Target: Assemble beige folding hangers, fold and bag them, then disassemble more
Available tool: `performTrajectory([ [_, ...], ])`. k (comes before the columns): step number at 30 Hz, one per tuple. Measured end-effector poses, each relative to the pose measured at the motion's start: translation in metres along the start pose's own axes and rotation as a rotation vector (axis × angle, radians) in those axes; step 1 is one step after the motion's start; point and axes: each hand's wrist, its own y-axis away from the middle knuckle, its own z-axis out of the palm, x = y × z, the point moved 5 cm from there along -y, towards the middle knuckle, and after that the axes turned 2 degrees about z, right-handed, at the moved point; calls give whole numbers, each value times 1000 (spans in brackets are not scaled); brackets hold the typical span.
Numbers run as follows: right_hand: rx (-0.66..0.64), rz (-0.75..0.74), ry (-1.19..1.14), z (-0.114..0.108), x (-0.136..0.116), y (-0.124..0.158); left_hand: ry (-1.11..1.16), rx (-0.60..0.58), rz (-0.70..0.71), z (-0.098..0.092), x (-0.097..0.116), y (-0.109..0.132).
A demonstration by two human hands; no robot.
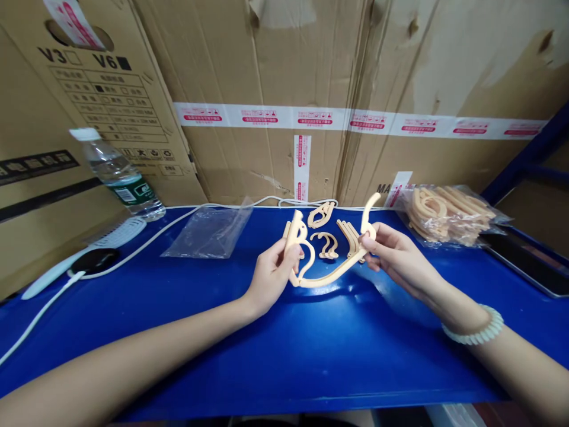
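A beige plastic folding hanger point(331, 277) is held up over the blue table, one long arm swung out to the right. My left hand point(272, 270) is closed round its folded side, by the curved hook. The far end of the swung-out arm, where a short curved piece sticks upward, is pinched by the fingers of my right hand point(395, 254). Behind the hanger lie loose curved hooks point(328, 244) and several slim hanger arms point(349, 232), partly covered by it. Farther back rests a folded hanger point(320, 214).
At right sit a clear bag of hanger parts point(448, 213) and a dark flat device point(524, 261). Left are an empty plastic bag point(208, 231), a water bottle point(127, 178), a pale hairbrush point(84, 255) and a black charger point(94, 261) with cable. Cardboard boxes point(267, 160) wall the back.
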Motion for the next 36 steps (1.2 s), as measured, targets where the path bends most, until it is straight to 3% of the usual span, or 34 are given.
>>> performTrajectory([
  [5,-130,2,-7,15,9,2,84,-435,33,20,13,3],
  [8,-163,-36,8,22,12,4,313,-659,-200,32,5,9],
  [10,-187,-73,22,26,12,7,378,-721,-300,35,1,12],
  [17,-228,-311,251,33,5,14,236,-797,-267,38,7,15],
  [25,-326,-658,568,40,-6,23,-130,-747,52,34,13,13],
  [36,-374,-951,848,45,-7,41,-253,-762,178,34,14,13],
])
